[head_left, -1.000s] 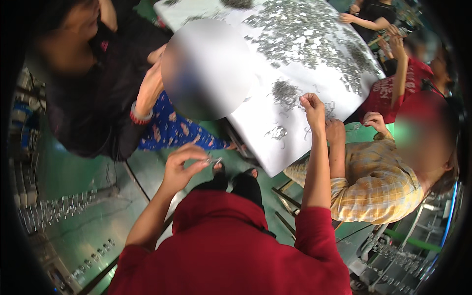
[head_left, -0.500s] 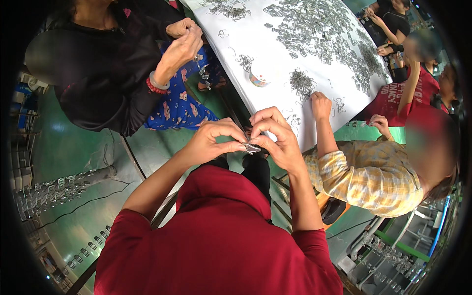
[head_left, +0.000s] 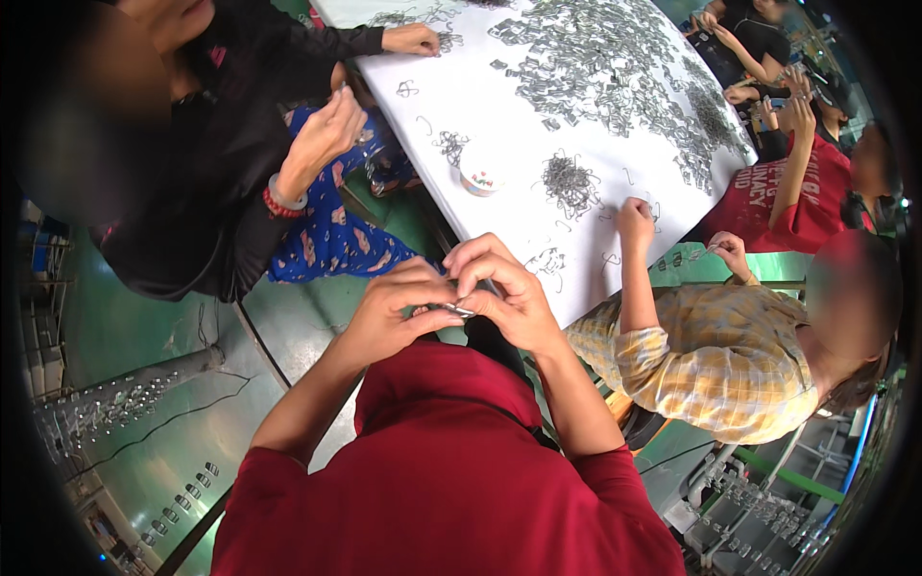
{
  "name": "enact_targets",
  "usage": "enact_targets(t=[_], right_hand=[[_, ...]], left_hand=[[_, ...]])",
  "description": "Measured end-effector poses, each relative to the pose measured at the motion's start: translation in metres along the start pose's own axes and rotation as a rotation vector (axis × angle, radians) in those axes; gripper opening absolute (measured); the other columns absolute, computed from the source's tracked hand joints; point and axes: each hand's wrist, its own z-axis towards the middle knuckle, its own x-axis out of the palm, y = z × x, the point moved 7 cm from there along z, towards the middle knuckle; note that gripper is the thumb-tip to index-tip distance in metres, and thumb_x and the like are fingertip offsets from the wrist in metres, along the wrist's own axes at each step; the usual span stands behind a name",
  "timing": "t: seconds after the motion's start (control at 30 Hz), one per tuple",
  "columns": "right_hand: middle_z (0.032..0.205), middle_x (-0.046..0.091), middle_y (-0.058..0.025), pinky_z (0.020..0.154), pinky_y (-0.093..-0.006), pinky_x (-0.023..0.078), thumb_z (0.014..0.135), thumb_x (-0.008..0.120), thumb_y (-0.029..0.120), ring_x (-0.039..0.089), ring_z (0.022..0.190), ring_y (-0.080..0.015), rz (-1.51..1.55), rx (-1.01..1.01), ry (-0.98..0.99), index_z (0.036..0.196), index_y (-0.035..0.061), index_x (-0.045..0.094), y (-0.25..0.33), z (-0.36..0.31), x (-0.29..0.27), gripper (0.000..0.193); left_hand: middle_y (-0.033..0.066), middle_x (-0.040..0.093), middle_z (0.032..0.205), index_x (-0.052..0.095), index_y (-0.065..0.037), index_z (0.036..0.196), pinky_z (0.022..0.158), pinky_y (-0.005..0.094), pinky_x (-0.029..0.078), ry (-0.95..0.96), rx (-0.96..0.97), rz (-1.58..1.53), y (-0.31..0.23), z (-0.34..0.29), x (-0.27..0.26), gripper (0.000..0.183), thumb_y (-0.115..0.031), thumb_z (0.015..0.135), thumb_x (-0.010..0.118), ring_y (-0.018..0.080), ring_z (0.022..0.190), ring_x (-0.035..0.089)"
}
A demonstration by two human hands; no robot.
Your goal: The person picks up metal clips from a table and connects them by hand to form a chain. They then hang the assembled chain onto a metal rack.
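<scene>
Between the fingertips of both hands, in front of my red shirt, is a small grey metal clip (head_left: 461, 310), mostly covered by fingers. My left hand (head_left: 399, 302) pinches it from one side with thumb and fingers. My right hand (head_left: 507, 296) closes on the other side, thumb and bent fingertips meeting over it. Both hands are held just off the near corner of a white-covered table (head_left: 519, 226). A loose pile of thin, dark wire hooks (head_left: 570, 185) lies on the table beyond my right hand, with a few more wire hooks (head_left: 549, 261) closer.
A small patterned cup (head_left: 480, 179) stands near the table's left edge. Many metal clips (head_left: 595, 72) cover its far part. A person in black (head_left: 192, 182) sits at left, another in a yellow plaid shirt (head_left: 711, 360) at right; others work beyond. Racks of hanging clips (head_left: 125, 413) stand at left.
My hands, still together on the clip, appear lower and slightly left. The person in black has stretched one hand onto the table toward the wire hooks.
</scene>
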Motion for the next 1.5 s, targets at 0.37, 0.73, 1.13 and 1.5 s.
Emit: enact_targets(t=[0.37,0.73,1.13,1.5], right_hand=[[0.093,0.063,-0.0123,0.074,-0.0344,0.049,0.081,0.066,0.027,0.062,0.085,-0.0255,-0.912,0.388,-0.527,0.098,0.0023,0.065,-0.138,0.080,-0.274,0.030],[0.082,0.066,-0.0215,0.069,-0.0429,0.052,0.081,0.053,0.026,0.065,0.076,-0.0349,-1.575,0.638,-0.442,0.076,0.0048,0.068,-0.181,0.114,-0.306,0.027],[0.088,0.061,-0.0039,0.076,-0.0249,0.046,0.082,0.066,0.007,0.059,0.080,-0.0132,-0.015,0.461,-0.375,0.091,0.0010,0.061,-0.039,0.007,-0.054,0.012],[0.084,0.058,-0.0038,0.073,-0.0248,0.042,0.078,0.068,0.007,0.054,0.082,-0.0122,-0.207,0.344,-0.275,0.086,0.0030,0.066,-0.027,-0.011,-0.028,0.010]], left_hand=[[0.0040,0.065,0.085,0.072,-0.010,0.089,0.074,0.0319,0.045,-0.169,-0.148,0.152,0.015,0.006,0.006,0.027,-0.010,0.062,0.078,0.0214,0.082,0.056],[0.0048,0.065,0.086,0.072,-0.009,0.089,0.076,0.0328,0.046,-0.277,-0.273,0.220,0.042,-0.003,0.007,0.026,-0.010,0.064,0.077,0.0220,0.085,0.056],[0.0029,0.066,0.086,0.070,-0.008,0.089,0.071,0.0300,0.044,-0.227,-0.093,0.220,0.043,-0.002,-0.001,0.022,-0.012,0.068,0.075,0.0187,0.079,0.057],[0.0092,0.064,0.084,0.068,-0.002,0.088,0.071,0.0323,0.044,-0.179,0.008,0.183,0.038,-0.003,0.001,0.024,-0.007,0.066,0.076,0.0228,0.078,0.056]])
